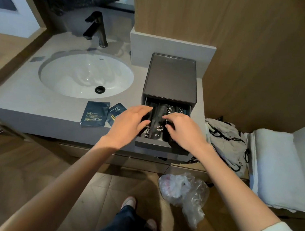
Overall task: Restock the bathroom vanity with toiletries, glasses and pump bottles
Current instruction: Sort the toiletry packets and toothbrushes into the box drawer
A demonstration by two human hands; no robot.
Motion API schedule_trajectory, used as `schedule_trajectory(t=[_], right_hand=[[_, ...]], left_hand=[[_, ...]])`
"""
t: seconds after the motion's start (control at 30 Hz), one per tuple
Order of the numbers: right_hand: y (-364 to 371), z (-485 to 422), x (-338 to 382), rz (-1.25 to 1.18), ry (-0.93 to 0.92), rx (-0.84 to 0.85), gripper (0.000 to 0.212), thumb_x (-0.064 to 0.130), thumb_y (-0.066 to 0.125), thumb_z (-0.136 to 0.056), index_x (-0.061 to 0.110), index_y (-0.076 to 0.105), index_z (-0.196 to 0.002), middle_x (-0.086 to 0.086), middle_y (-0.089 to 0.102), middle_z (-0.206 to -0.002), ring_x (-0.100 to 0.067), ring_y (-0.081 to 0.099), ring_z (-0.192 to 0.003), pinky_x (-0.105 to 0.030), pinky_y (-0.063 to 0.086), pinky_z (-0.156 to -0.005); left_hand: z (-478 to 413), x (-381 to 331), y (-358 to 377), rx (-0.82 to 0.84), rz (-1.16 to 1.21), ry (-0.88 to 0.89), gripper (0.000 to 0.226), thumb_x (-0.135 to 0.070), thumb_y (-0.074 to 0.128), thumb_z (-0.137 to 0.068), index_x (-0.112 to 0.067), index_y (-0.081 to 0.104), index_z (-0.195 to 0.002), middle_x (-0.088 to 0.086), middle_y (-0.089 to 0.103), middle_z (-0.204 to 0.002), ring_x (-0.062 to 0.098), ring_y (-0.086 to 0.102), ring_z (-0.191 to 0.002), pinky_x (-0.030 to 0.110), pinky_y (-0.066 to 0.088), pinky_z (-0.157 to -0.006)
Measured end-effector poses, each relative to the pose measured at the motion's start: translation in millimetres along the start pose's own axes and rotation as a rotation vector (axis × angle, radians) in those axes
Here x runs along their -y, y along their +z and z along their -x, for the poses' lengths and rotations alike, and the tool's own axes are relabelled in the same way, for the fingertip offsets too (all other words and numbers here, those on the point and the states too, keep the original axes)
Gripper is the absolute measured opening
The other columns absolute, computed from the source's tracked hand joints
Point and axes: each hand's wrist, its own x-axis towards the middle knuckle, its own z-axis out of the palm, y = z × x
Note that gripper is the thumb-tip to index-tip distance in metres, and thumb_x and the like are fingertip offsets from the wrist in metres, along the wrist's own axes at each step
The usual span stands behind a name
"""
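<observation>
A dark grey drawer box (171, 77) stands on the vanity counter (28, 93) to the right of the sink. Its drawer (152, 145) is pulled out toward me and holds several black toiletry packets (158, 129), one lettered like a toothbrush pack. My left hand (130, 123) hovers over the drawer's left side with fingers spread, touching the packets. Over the right side, my right hand (182, 130) rests with fingers curled down on the packets. Neither hand visibly grips one. Two dark blue sachets (95, 116) lie on the counter left of the drawer.
A white oval sink (67, 80) with a black tap (96, 28) fills the counter's left half. Crumpled grey cloth (226, 140) and folded white towels (276, 168) lie to the right. A clear plastic bag (184, 194) sits on the floor near my feet.
</observation>
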Motion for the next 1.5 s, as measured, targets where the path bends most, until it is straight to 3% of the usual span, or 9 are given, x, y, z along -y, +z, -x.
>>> schedule_trajectory(t=[0.23,0.43,0.63,0.77,0.93,1.07,1.17,1.27,1.5], right_hand=[[13,-22,69,-0.157,-0.106,-0.033,0.034,0.017,0.052,-0.094,0.018,0.056,-0.128,-0.002,0.058,-0.129,-0.019,0.049,-0.122,-0.036,0.044,-0.097],[56,-51,120,-0.125,-0.06,0.104,0.045,0.016,0.054,-0.092,0.007,0.045,-0.135,-0.012,0.047,-0.137,-0.028,0.043,-0.125,-0.038,0.039,-0.103],[119,-84,149,0.06,0.159,0.268,0.073,0.029,0.052,-0.094,0.008,0.012,-0.15,-0.017,0.005,-0.158,-0.035,0.005,-0.146,-0.044,0.011,-0.119],[141,-94,146,0.147,0.19,0.272,0.083,0.02,0.057,-0.091,0.01,0.0,-0.151,-0.016,0.0,-0.159,-0.033,0.002,-0.146,-0.044,0.01,-0.12],[146,-94,141,0.2,0.131,0.242,0.081,0.006,0.057,-0.09,0.012,0.004,-0.151,-0.013,0.007,-0.159,-0.03,0.011,-0.146,-0.035,0.02,-0.116],[133,-90,150,0.146,0.144,0.263,0.071,0.002,0.047,-0.093,0.01,0.007,-0.151,-0.012,0.015,-0.158,-0.028,0.019,-0.145,-0.036,0.028,-0.113],[117,-92,158,0.161,0.151,0.154,0.062,-0.001,0.043,-0.091,0.009,0.021,-0.147,-0.014,0.045,-0.142,-0.033,0.049,-0.124,-0.04,0.047,-0.091],[94,-93,166,0.143,0.121,-0.005,0.06,-0.006,0.044,-0.086,0.012,0.031,-0.142,-0.012,0.056,-0.127,-0.035,0.058,-0.108,-0.041,0.048,-0.075],[44,-88,146,0.102,0.05,-0.458,0.054,-0.014,0.056,-0.076,0.01,0.061,-0.123,-0.007,0.067,-0.118,-0.03,0.059,-0.104,-0.041,0.05,-0.087]], left_hand=[[52,59,-31,-0.204,0.066,-0.276,0.04,-0.022,0.051,-0.094,-0.02,0.047,-0.134,0.004,0.053,-0.13,0.022,0.049,-0.12,0.041,0.045,-0.097],[75,131,-29,0.037,0.027,-0.393,0.063,-0.032,0.057,-0.091,-0.02,0.029,-0.145,0.005,0.035,-0.148,0.023,0.036,-0.134,0.041,0.035,-0.107],[73,190,-11,0.157,-0.199,-0.213,0.088,-0.031,0.072,-0.079,-0.014,0.02,-0.149,0.012,0.022,-0.155,0.03,0.026,-0.141,0.046,0.029,-0.114],[61,213,-3,0.268,-0.295,-0.109,0.084,-0.035,0.062,-0.087,-0.021,0.008,-0.15,0.006,0.009,-0.158,0.027,0.01,-0.145,0.045,0.018,-0.117],[58,229,3,0.187,-0.285,0.109,0.067,-0.013,0.062,-0.086,-0.017,0.031,-0.145,0.013,0.034,-0.15,0.032,0.034,-0.137,0.046,0.032,-0.109],[62,236,5,0.025,-0.15,0.193,0.075,0.005,0.075,-0.07,-0.012,0.046,-0.137,0.014,0.049,-0.139,0.032,0.052,-0.124,0.04,0.045,-0.1],[56,231,-8,-0.061,0.209,0.059,0.051,-0.005,0.053,-0.092,-0.02,0.042,-0.139,0.004,0.044,-0.144,0.021,0.042,-0.133,0.03,0.031,-0.113],[40,210,-36,-0.198,0.571,-0.112,0.036,-0.018,0.037,-0.1,-0.021,0.051,-0.133,-0.006,0.056,-0.131,0.008,0.051,-0.123,0.022,0.037,-0.108],[4,159,-79,-0.285,0.948,-0.219,0.023,-0.017,0.036,-0.101,-0.014,0.053,-0.117,-0.001,0.062,-0.11,0.001,0.061,-0.101,0.019,0.054,-0.082]])
